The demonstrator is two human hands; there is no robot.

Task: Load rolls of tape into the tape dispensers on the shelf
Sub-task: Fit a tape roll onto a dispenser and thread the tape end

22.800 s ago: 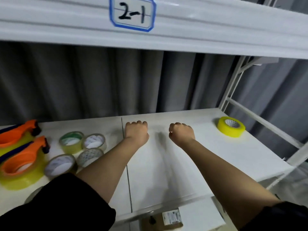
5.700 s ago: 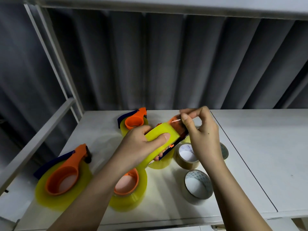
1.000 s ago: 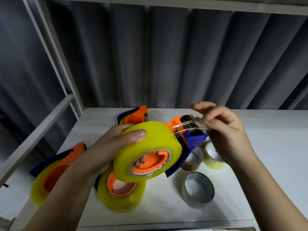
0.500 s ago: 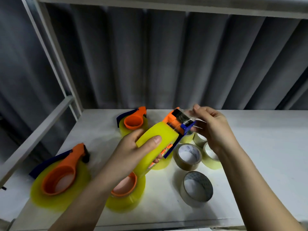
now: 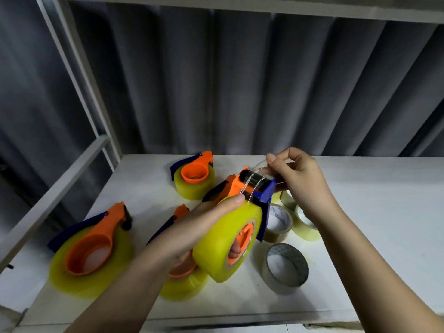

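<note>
1. Above the white shelf (image 5: 384, 212), the left hand (image 5: 192, 227) is gripping a yellow tape roll (image 5: 223, 243) loaded on an orange and blue dispenser (image 5: 254, 188), thumb lying over the roll's top.
2. Just right of the dispenser, the right hand (image 5: 302, 179) is pinching the clear tape end (image 5: 259, 175) at its head.
3. Left of the dispenser, three other loaded dispensers (image 5: 91, 248) are lying on the shelf.
4. Below and right of it, loose tape rolls (image 5: 286, 267) are sitting.
</note>
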